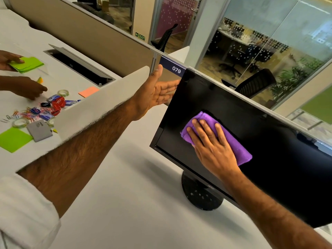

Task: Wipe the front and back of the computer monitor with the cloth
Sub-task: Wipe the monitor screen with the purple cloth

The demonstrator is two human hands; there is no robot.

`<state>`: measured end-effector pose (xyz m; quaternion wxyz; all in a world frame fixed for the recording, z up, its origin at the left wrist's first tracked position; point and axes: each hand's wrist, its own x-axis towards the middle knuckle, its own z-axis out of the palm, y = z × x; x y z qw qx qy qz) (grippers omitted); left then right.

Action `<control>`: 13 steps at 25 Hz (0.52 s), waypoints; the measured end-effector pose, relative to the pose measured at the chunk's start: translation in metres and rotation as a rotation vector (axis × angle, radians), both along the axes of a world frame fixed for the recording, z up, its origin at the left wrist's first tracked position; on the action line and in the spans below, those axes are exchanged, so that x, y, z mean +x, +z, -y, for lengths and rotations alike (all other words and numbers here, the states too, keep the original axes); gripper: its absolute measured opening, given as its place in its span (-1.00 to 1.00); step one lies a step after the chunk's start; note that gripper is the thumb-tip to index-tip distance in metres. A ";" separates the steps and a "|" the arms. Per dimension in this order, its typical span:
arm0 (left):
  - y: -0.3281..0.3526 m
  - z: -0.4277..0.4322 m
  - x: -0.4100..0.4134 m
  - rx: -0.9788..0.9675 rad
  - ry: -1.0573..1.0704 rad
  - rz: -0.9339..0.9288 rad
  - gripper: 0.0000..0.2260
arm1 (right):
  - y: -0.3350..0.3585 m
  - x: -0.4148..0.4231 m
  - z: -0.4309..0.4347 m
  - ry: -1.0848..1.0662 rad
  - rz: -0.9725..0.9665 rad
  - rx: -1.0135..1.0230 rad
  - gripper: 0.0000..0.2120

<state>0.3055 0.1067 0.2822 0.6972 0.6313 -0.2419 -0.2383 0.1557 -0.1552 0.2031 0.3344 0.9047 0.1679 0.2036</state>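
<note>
A black computer monitor [251, 123] stands on a round black base [201, 194] on the white desk, its dark screen facing me. A folded purple cloth [239, 148] lies flat against the left half of the screen. My right hand [210, 144] presses on the cloth with straight, spread fingers. My left hand [154, 94] reaches to the monitor's upper left edge, palm open, with the fingertips going behind the bezel and hidden there.
A low white divider [100, 105] stands left of the monitor. Beyond it, another person's hands [27, 87] handle green sticky notes [27, 64] among paper clips, tape rolls and note pads. A tan partition [89, 36] runs behind the desk [134, 194].
</note>
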 end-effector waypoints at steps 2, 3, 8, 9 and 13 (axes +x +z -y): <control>0.000 -0.001 0.000 -0.002 -0.003 -0.010 -0.26 | -0.004 0.013 -0.017 0.018 0.009 0.008 -0.20; 0.000 -0.001 -0.001 -0.002 -0.007 -0.012 -0.26 | -0.010 0.018 -0.026 0.028 -0.002 0.021 -0.19; 0.003 -0.001 -0.003 0.000 0.001 -0.001 -0.27 | -0.049 0.028 -0.054 0.076 -0.064 -0.018 -0.20; 0.004 -0.001 -0.004 0.005 0.006 -0.003 -0.28 | -0.054 0.028 -0.057 0.081 -0.060 -0.036 -0.22; 0.004 0.000 -0.003 0.001 0.021 -0.013 -0.29 | -0.070 0.027 -0.059 0.105 -0.075 -0.070 -0.24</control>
